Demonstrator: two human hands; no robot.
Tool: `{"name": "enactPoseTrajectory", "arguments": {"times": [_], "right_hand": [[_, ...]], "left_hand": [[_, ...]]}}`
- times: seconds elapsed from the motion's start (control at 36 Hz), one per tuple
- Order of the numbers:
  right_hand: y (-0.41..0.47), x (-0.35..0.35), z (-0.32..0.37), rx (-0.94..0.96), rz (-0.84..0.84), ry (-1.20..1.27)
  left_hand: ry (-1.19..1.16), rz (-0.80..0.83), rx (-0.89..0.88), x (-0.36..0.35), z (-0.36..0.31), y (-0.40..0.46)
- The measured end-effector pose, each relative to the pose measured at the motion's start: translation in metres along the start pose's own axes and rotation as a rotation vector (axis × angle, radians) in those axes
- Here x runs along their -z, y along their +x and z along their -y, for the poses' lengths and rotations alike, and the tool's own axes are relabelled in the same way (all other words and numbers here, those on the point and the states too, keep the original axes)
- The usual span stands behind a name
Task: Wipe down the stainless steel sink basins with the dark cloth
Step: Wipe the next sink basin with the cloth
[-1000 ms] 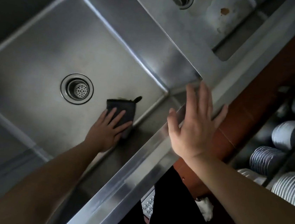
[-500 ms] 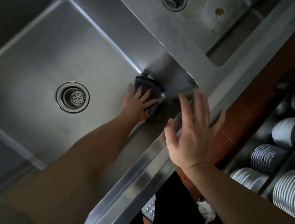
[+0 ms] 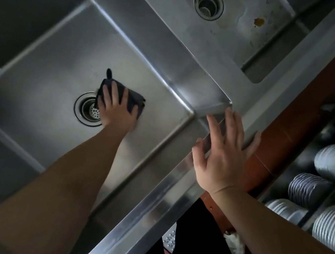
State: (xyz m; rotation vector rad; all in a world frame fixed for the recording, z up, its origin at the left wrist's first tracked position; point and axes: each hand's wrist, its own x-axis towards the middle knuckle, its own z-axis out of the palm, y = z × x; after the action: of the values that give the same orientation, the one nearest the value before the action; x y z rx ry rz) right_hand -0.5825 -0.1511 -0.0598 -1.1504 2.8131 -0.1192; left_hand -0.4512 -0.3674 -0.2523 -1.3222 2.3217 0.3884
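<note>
My left hand (image 3: 116,110) presses flat on the folded dark cloth (image 3: 133,100) on the floor of the middle stainless steel basin (image 3: 50,67). The cloth lies just right of the round drain strainer (image 3: 88,108), and my palm covers the strainer's right edge. My right hand (image 3: 223,154) hovers with fingers spread over the front rim (image 3: 153,204) near the basin's right corner, holding nothing. A second basin (image 3: 230,42) with its own drain (image 3: 208,4) and a brown stain (image 3: 259,22) lies beyond the divider.
Another basin's wall (image 3: 1,166) shows at the lower left. Stacks of white plates and bowls (image 3: 322,186) fill racks below at the right, past a red-brown floor strip (image 3: 301,113). A crumpled white scrap (image 3: 235,245) lies near my dark clothing.
My left hand slid the cloth from near the front wall to the right corner, then back left across the basin floor to beside the drain. The right hand has barely moved.
</note>
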Motion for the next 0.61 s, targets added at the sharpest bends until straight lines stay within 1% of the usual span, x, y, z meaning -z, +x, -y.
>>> {"name": "enactPoseTrajectory", "arguments": {"times": [0.06,0.11,0.19,0.28,0.33,0.42,0.53,0.58,0.61], "right_hand": [[0.000,0.000,0.000,0.007,-0.001,-0.008],[0.000,0.000,-0.001,0.015,-0.014,-0.013],[0.000,-0.001,-0.001,0.018,-0.037,-0.011],[0.000,-0.001,-0.002,0.011,-0.035,-0.015],[0.001,-0.002,-0.003,0.006,-0.034,-0.012],[0.000,-0.005,-0.006,0.017,-0.039,-0.023],[-0.001,-0.009,-0.007,0.033,-0.091,-0.010],[-0.002,-0.011,-0.008,0.035,-0.106,-0.008],[-0.002,-0.011,-0.008,0.036,-0.108,-0.004]], "left_hand": [[-0.114,0.015,-0.016,-0.011,0.014,-0.013],[-0.126,0.024,-0.104,-0.019,0.023,-0.026],[-0.022,0.041,-0.282,-0.029,0.035,-0.050],[0.076,0.017,-0.447,-0.041,0.048,-0.077],[0.121,0.050,-0.468,-0.046,0.050,-0.092],[0.176,0.081,-0.438,-0.047,0.042,-0.106],[0.245,0.058,-0.436,-0.039,0.040,-0.112],[0.207,0.069,-0.447,-0.033,0.043,-0.115],[0.134,0.083,-0.438,-0.030,0.046,-0.117]]}}
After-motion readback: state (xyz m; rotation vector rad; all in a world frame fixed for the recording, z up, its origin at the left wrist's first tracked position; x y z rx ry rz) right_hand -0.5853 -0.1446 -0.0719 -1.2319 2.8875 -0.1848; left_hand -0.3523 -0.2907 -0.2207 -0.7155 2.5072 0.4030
